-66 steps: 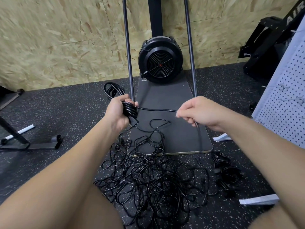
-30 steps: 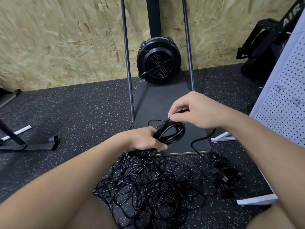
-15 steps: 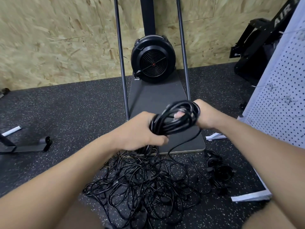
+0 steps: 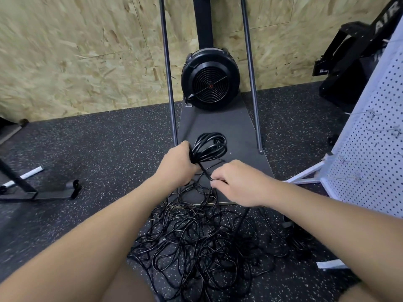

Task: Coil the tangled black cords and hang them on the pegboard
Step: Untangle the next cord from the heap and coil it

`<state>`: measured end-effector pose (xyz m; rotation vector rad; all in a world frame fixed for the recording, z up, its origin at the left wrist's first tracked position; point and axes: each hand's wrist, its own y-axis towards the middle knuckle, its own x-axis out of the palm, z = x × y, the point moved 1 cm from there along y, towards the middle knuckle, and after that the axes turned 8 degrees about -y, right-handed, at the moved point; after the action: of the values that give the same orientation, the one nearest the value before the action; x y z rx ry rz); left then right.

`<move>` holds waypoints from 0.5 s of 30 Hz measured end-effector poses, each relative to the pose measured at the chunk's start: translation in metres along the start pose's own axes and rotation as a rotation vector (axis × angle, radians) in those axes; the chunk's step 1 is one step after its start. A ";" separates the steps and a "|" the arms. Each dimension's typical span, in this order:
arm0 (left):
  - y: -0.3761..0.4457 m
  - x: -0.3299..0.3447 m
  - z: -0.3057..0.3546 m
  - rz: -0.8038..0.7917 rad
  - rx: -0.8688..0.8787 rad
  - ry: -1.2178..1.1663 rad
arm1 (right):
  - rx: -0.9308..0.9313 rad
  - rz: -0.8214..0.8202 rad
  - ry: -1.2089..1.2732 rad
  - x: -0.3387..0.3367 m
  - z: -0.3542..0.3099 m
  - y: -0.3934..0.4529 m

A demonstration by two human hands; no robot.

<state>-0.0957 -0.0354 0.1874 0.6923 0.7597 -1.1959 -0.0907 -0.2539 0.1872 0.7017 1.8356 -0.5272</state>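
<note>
Cords [image 4: 200,243] lie in a black tangle on the speckled floor [image 4: 98,153], in the lower middle of the frame, just below the two hands. One cord is already partly made into a coil [image 4: 210,146], which stands a little above the centre of the frame, over the dark base plate [image 4: 237,127] of a fan machine [image 4: 209,82]. The left hand [image 4: 177,163] grips this coil at its lower left side, with the fingers curled around the bundle of loops. The right hand [image 4: 234,182] pinches the free strand that goes down from the coil toward the heap; its fingers are curled and the fingertips press together on the strand.

The step in hand seems to be the drawing of more cord to add the next loop. To do it well, I think the left hand should keep the loops firmly together so they do not open. The right hand should let the strand slide and shake it free before pulling, because a hard pull may tighten the knots in the heap. Every new loop should have the same size as the others.

No container shows in the frame. The white pegboard [image 4: 370,149] stands at the right edge, with thin wire hooks, and no coil is visible on the part of it in view. A smaller dark bundle [image 4: 298,238] lies on the floor at the lower right, partly hidden by the right forearm.
</note>
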 end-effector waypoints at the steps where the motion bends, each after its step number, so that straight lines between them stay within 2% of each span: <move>1: 0.000 0.005 0.001 0.008 0.017 0.069 | -0.017 0.009 -0.021 -0.002 -0.003 -0.002; 3: -0.001 0.015 0.007 0.007 0.061 0.193 | -0.043 0.036 -0.015 -0.006 -0.007 -0.005; 4: -0.001 0.018 0.010 0.007 0.088 0.254 | -0.024 0.048 0.063 -0.008 -0.008 -0.006; 8: 0.000 0.018 0.013 0.032 0.159 0.457 | 0.240 -0.007 0.724 -0.011 -0.007 -0.011; 11: 0.000 0.018 0.010 0.007 0.165 0.536 | 0.328 -0.107 0.912 -0.012 -0.007 -0.012; 13: 0.000 0.019 0.005 -0.036 0.146 0.535 | 0.466 -0.124 1.072 -0.015 -0.005 -0.011; 15: 0.001 0.017 0.001 -0.040 0.140 0.538 | 0.467 -0.091 0.983 -0.016 -0.003 -0.012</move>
<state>-0.0917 -0.0455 0.1745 1.1437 1.1455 -1.1150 -0.0964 -0.2646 0.2035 1.3604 2.6915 -0.7601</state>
